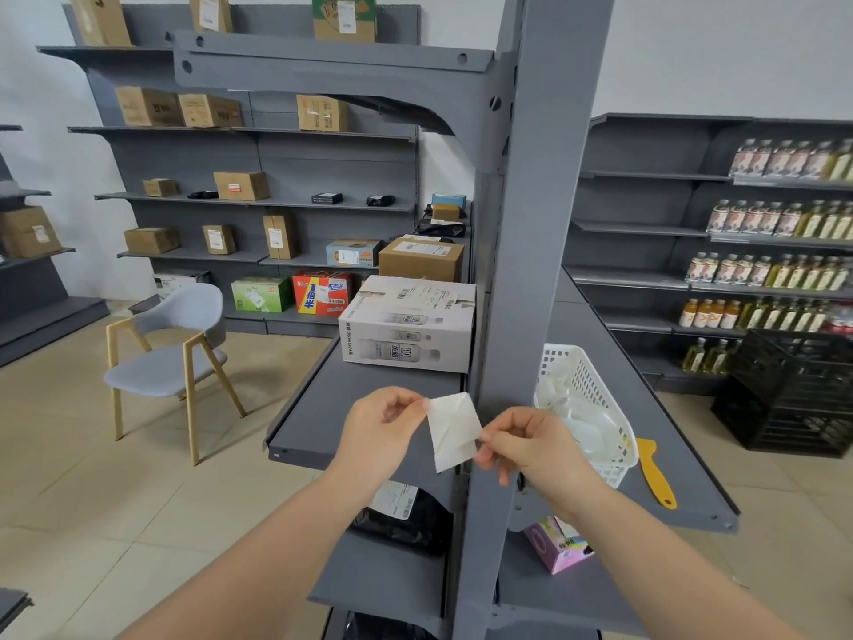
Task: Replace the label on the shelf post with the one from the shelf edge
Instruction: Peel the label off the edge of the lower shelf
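Grey metal shelving fills a storeroom with a tiled floor and a pale wall, and one tall shelf post [535,251] stands upright in the middle of the view. Just in front of the post, at its lower part, a person holds a white label [453,430] between both hands. Left of the post, the left hand [383,427] pinches the label's upper left corner between thumb and fingertips, the other fingers curled in. Right of the post's near face, the right hand [531,448] pinches the label's lower right edge in the same way. The label is creased and hangs tilted, clear of any surface, overlapping the post's left edge in the picture. Behind the label and left of the post, a grey shelf [318,422] carries a white carton [408,325] printed with bottles. Right of the post, a white plastic basket [595,408] sits on another shelf, and a yellow scraper [655,473] lies just beside it. Well left of the post, a grey chair [171,358] with wooden legs stands on the floor.
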